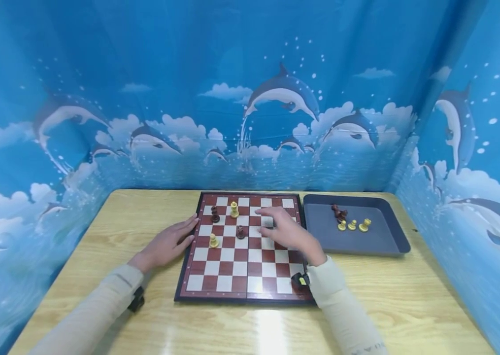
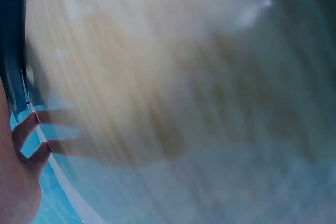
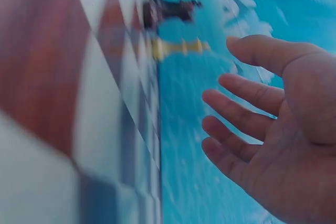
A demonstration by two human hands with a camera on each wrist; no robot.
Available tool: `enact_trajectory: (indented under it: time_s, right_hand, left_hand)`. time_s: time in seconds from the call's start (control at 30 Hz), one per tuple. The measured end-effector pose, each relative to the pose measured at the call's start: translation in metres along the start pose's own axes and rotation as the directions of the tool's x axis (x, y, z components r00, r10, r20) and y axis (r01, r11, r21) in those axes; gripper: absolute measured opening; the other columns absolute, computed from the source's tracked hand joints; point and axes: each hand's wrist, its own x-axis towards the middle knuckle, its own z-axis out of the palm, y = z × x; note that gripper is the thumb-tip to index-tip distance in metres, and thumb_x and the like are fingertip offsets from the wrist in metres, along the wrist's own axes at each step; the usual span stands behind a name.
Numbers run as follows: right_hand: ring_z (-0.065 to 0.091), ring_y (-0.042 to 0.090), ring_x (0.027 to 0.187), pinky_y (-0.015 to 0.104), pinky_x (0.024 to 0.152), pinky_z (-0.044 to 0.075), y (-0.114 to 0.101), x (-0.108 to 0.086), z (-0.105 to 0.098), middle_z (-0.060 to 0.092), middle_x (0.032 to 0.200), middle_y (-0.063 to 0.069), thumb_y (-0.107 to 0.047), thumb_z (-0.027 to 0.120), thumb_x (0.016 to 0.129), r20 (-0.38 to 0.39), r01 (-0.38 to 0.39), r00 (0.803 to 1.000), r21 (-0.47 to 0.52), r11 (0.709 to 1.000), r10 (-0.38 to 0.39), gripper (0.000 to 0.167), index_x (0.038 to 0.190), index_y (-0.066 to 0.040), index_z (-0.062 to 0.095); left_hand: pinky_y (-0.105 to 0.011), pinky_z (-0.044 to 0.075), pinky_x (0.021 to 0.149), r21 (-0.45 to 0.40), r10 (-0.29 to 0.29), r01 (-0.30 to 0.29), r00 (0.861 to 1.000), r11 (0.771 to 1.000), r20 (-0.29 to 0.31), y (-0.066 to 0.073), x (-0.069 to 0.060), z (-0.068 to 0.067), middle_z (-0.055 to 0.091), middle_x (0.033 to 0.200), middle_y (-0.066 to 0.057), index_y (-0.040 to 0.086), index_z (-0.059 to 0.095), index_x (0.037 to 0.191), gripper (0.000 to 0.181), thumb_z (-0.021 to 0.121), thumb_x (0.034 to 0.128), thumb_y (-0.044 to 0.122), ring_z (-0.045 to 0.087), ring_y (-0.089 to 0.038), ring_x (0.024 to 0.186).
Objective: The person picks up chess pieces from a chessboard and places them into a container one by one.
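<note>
Dolphin-print curtain (image 1: 214,98): backdrop, behind table & along both sides; panel qty can't tell.
Wood-grain table (image 1: 121,222): qty 1; carries board + tray.
Folding chessboard (image 1: 218,283): qty 1; unfolded flat, mid-table, seam down ctr. Judged stiff, fairly light, glossy, may slide; hold by opp. outer rims, kept level.
Dark grey tray (image 1: 378,239): qty 1; just R of board. Judged rigid, light; hold by rim.
R hand (image 1: 283,229): qty 1; over board's R half, fingers spread, thumb apart, nothing held.
L hand (image 1: 167,244): qty 1; at board's L edge, fingers extended, tips appear to touch rim; no grip seen.
Black wrist devices (image 1: 299,281): qty 2, one per wrist.
Standing chess pcs: qty 4 visible, all on board's L half: tall crowned cream pc (image 1: 234,209), shorter cream pc (image 1: 213,240), rear dark pc (image 1: 215,214), dark pc by seam (image 1: 241,232). Types unconfirmed. Any behind R hand: can't tell.
Pc handling: judged light, hard, smooth, easily tipped; pinch at neck, lift straight up.
Tray pcs: 3 cream pcs (image 1: 365,225); dark pcs (image 1: 342,215) min. 2, bunched, exact qty can't tell.
</note>
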Motion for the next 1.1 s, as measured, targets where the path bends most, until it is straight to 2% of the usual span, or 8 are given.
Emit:
enact_trajectory:
  time_s: [0.13,0.27,0.5,0.63,0.7,0.83,1.0,1.1]
  right_hand:
    - [0.039,0.035,0.145,0.055,0.117,0.039,-0.007,0.006,0.016,0.046,0.155,0.015,-0.020,0.067,0.099,0.043,0.026,0.999,-0.051,0.998,-0.024,0.058,0.151,-0.005,0.047]
    - [0.037,0.036,0.146,0.056,0.117,0.038,-0.010,0.008,0.024,0.042,0.157,0.016,-0.019,0.067,0.099,0.060,0.041,0.997,-0.068,0.997,-0.037,0.061,0.153,-0.006,0.044]
    - [0.041,0.034,0.142,0.053,0.117,0.039,-0.013,0.012,0.028,0.047,0.154,0.015,-0.024,0.069,0.099,0.081,0.052,0.996,-0.038,0.998,-0.049,0.059,0.151,-0.006,0.048]
    - [0.052,0.030,0.133,0.049,0.113,0.044,-0.010,0.018,0.032,0.060,0.140,0.013,-0.018,0.068,0.099,0.119,0.105,0.987,0.018,0.994,-0.107,0.048,0.143,-0.003,0.056]
    - [0.060,0.028,0.123,0.048,0.107,0.049,-0.009,0.022,0.033,0.066,0.129,0.012,-0.014,0.068,0.099,0.133,0.143,0.980,0.045,0.989,-0.148,0.041,0.137,-0.001,0.061]
    - [0.065,0.023,0.109,0.045,0.100,0.054,-0.007,0.030,0.033,0.071,0.115,0.008,-0.007,0.067,0.098,0.136,0.183,0.972,0.081,0.980,-0.192,0.030,0.127,0.000,0.067]
    - [0.065,0.016,0.104,0.041,0.100,0.055,-0.009,0.037,0.034,0.071,0.107,0.001,-0.009,0.070,0.097,0.152,0.144,0.976,0.067,0.987,-0.153,0.018,0.114,-0.005,0.073]
    - [0.063,0.016,0.107,0.042,0.101,0.053,-0.011,0.039,0.035,0.071,0.107,-0.002,-0.013,0.071,0.097,0.133,0.126,0.983,0.041,0.991,-0.130,0.013,0.109,-0.009,0.074]
  left_hand:
    - [-0.056,0.031,0.122,-0.003,-0.008,0.008,1.000,1.000,0.000,0.000,-0.001,-0.001,0.022,0.169,-0.004,0.013,0.027,0.161,0.060,0.037,0.1101,0.044,0.034,-0.036,0.150]
    - [-0.056,0.031,0.122,0.007,-0.015,0.015,1.000,1.000,0.004,-0.001,-0.001,-0.003,0.022,0.169,-0.004,0.014,0.027,0.161,0.061,0.036,0.1102,0.045,0.034,-0.036,0.150]
    - [-0.056,0.031,0.121,0.001,0.000,0.000,1.000,1.000,-0.011,-0.001,-0.001,-0.004,0.023,0.169,-0.006,0.012,0.029,0.160,0.059,0.039,0.1104,0.041,0.035,-0.036,0.149]
    - [-0.056,0.031,0.121,-0.006,0.012,-0.012,1.000,1.000,-0.010,-0.001,0.000,-0.001,0.024,0.168,-0.008,0.012,0.029,0.160,0.058,0.039,0.1104,0.040,0.035,-0.037,0.149]
    - [-0.056,0.031,0.121,-0.017,0.009,-0.009,1.000,1.000,-0.011,0.000,0.000,0.000,0.024,0.169,-0.007,0.013,0.029,0.160,0.058,0.040,0.1102,0.040,0.034,-0.036,0.150]
    - [-0.056,0.031,0.121,-0.018,0.013,-0.013,1.000,1.000,-0.026,0.000,0.000,0.001,0.025,0.168,-0.008,0.012,0.030,0.160,0.058,0.041,0.1100,0.039,0.035,-0.036,0.149]
    - [-0.056,0.030,0.121,-0.025,0.023,-0.023,0.999,0.999,-0.030,0.001,0.000,0.001,0.025,0.168,-0.009,0.011,0.030,0.160,0.058,0.042,0.1100,0.038,0.035,-0.037,0.149]
    - [-0.056,0.031,0.121,-0.027,0.030,-0.031,0.999,0.999,-0.034,0.001,0.000,0.000,0.026,0.168,-0.009,0.010,0.031,0.159,0.058,0.042,0.1099,0.037,0.036,-0.037,0.149]
